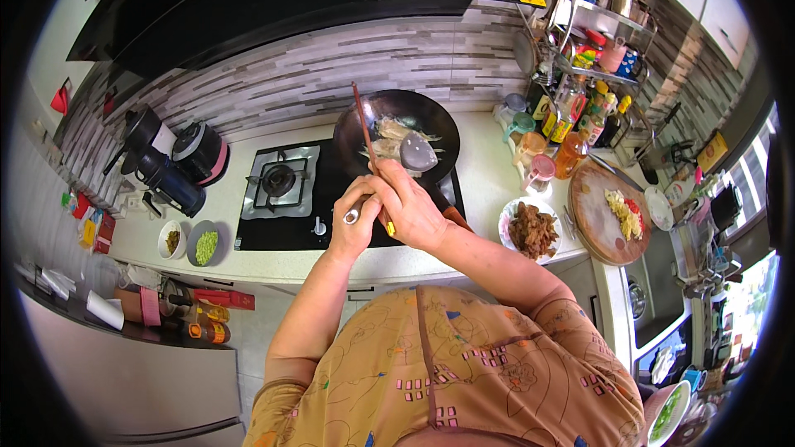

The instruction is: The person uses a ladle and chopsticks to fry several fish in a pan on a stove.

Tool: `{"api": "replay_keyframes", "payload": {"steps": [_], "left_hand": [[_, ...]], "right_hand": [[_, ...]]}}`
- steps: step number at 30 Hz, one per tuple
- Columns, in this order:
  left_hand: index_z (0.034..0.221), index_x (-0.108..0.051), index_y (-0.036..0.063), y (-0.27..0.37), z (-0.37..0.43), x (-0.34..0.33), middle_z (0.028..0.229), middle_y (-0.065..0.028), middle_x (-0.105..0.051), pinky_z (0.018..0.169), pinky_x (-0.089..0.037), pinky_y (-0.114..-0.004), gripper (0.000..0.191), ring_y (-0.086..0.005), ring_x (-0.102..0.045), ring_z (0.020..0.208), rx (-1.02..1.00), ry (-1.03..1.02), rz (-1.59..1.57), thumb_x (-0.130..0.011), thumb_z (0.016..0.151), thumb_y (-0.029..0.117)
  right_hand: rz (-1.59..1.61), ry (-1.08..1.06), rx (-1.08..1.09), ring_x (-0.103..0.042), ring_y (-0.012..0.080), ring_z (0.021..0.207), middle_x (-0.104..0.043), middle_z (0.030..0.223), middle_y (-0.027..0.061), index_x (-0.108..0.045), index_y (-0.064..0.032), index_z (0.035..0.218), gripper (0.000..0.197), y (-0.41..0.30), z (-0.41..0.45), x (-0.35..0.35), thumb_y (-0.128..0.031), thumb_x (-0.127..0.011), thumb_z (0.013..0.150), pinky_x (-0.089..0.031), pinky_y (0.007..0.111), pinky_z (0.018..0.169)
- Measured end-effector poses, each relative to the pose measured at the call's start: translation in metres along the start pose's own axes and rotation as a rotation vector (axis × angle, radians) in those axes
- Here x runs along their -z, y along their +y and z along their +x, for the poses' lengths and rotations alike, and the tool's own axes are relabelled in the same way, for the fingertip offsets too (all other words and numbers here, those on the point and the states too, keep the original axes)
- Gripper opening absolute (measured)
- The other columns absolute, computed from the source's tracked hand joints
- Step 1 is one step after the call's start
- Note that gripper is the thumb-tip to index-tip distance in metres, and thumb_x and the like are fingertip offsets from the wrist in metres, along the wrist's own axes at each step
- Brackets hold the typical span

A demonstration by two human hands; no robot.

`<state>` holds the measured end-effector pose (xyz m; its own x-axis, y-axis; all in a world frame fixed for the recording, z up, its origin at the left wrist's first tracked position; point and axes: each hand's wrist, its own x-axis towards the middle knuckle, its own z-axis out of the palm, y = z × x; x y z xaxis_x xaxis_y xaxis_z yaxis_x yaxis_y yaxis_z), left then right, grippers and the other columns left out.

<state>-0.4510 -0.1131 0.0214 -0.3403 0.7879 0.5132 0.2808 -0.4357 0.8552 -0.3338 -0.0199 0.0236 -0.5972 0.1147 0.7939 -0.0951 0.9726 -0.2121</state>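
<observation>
A dark wok stands on the right burner of the black gas hob, its brown handle pointing toward me. Small whole fish lie in it. My left hand is closed around the handle of a spatula, whose broad grey head is over the fish. Against it, my right hand grips long brown chopsticks, their far ends rising past the wok's left rim. A small yellow end shows below the right fingers. The hands touch and partly hide each other's grip.
At right are a plate of brown food, a round cutting board with chopped garlic and red pepper, seasoning jars and bottles, and a metal rack. Bowls of chopped green and brown food sit left, near a rice cooker.
</observation>
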Motion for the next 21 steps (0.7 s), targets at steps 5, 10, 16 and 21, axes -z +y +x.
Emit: {"api": "replay_keyframes", "payload": {"steps": [5,10,16,21], "left_hand": [[0.094,-0.060,-0.0023,-0.006,-0.007,-0.003,0.093,-0.0037,-0.057,0.073,-0.044,-0.024,0.013,-0.0114,-0.055,0.081,0.159,0.009,-0.179,-0.056,0.090,0.009],[0.095,-0.061,0.0003,-0.007,-0.004,-0.001,0.088,-0.0005,-0.057,0.064,-0.040,-0.022,0.013,-0.0080,-0.052,0.074,0.274,-0.021,-0.389,-0.055,0.092,0.012],[0.093,-0.060,-0.0003,-0.005,0.007,-0.004,0.085,0.0006,-0.057,0.064,-0.042,-0.023,0.012,-0.0073,-0.052,0.073,0.289,0.077,-0.259,-0.053,0.093,0.010],[0.092,-0.056,-0.0011,-0.003,0.013,0.014,0.083,-0.0048,-0.057,0.060,-0.044,-0.024,0.010,-0.0107,-0.055,0.067,0.127,0.129,-0.078,-0.051,0.093,0.007]], "right_hand": [[0.054,-0.058,-0.097,-0.042,0.0434,0.125,-0.036,0.136,0.0253,-0.040,-0.0019,0.130,0.075,-0.007,-0.003,0.002,0.001,-0.072,0.061,-0.037,0.047,0.108],[-0.027,-0.154,-0.106,-0.038,0.0410,0.129,-0.037,0.137,0.0249,-0.036,0.0017,0.134,0.075,-0.013,-0.001,0.009,0.001,-0.067,0.066,-0.025,0.052,0.112],[-0.229,-0.219,-0.108,-0.036,0.0379,0.132,-0.038,0.138,0.0231,-0.035,-0.0004,0.138,0.071,-0.023,0.006,0.026,-0.002,-0.063,0.073,-0.022,0.055,0.112],[-0.210,-0.224,-0.226,-0.042,0.0367,0.127,-0.044,0.133,0.0208,-0.044,-0.0016,0.130,0.066,-0.023,-0.027,0.064,-0.008,-0.070,0.070,-0.032,0.054,0.106]]}}
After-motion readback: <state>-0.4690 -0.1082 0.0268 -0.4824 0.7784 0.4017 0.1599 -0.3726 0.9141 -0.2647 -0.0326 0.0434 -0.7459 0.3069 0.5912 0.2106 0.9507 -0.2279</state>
